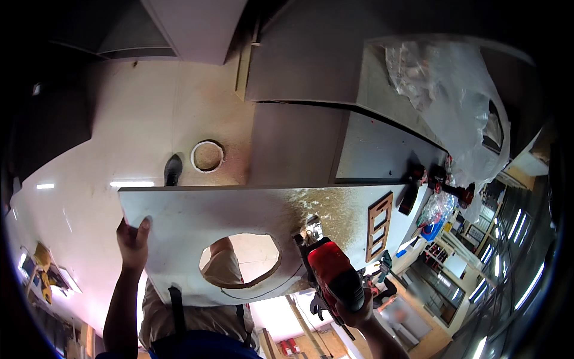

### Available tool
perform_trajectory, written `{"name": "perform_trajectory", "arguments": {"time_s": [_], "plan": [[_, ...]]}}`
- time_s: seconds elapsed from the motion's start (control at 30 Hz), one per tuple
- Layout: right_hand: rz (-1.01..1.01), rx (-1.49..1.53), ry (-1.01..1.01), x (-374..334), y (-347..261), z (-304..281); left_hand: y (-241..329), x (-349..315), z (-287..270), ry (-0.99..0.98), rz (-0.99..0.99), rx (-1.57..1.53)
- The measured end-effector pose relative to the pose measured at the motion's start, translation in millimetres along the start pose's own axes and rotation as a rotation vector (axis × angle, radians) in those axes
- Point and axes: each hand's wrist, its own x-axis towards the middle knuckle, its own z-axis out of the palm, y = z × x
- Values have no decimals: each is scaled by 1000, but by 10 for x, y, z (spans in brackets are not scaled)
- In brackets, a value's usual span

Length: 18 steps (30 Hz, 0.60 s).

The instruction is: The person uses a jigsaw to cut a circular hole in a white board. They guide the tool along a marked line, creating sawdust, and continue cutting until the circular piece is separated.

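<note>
My left hand (134,239) grips the left edge of a pale board (179,221), its thumb on top and its other fingers out of sight underneath. A large rounded opening goes through the board, and a curved drawn line runs beside it. My right hand (357,311) is closed round a red and black jigsaw (332,269). The jigsaw's front end rests over the board, right of the opening, and its blade cannot be made out. Sawdust (326,203) lies spread over the board around the tool's front.
A brown frame with three slots (378,226) lies on the board's right part. Beyond it are cordless drills (457,191) on a grey cabinet (382,149), beside clear plastic sheeting (448,90). A white ring (207,156) lies on the floor near a dark shoe (173,170).
</note>
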Motion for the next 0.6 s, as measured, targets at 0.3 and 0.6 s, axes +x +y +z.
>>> {"name": "perform_trajectory", "arguments": {"time_s": [0.3, 0.6], "plan": [[-84, -17, -164, -64, 113, -197, -545, -68, -380, 57, -94, 117], [270, 140, -103, 141, 148, 41, -1055, -135, -1192, 415, -230, 283]]}}
